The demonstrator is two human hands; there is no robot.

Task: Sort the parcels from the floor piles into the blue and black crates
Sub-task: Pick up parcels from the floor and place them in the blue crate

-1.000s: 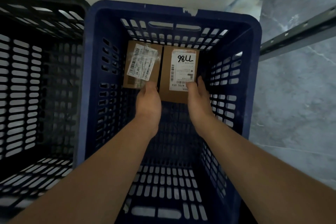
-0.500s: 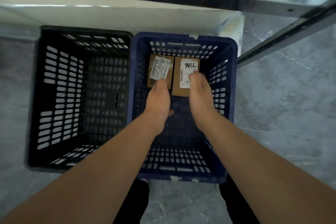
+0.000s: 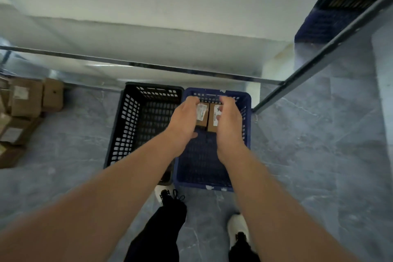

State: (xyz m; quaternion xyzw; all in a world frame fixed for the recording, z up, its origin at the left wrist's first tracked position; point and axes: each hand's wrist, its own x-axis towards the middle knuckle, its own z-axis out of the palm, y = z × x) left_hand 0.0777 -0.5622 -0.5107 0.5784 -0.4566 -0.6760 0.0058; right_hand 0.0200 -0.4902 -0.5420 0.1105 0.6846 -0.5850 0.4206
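Observation:
Two brown cardboard parcels with white labels lie side by side at the far end of the blue crate: the left parcel and the right parcel. The black crate stands against the blue one on its left, with nothing seen inside. My left hand and my right hand hover above the blue crate, well clear of the parcels, fingers loosely curled and holding nothing. They partly cover the parcels from view.
A pile of brown cardboard parcels sits on the grey floor at the far left. A metal shelf frame runs above and to the right of the crates. My two feet in white shoes stand just before the crates.
Both hands have risen out of the blue crate and let go of the two parcels, which stay on its floor. The view has pulled back and up, showing the pile at left.

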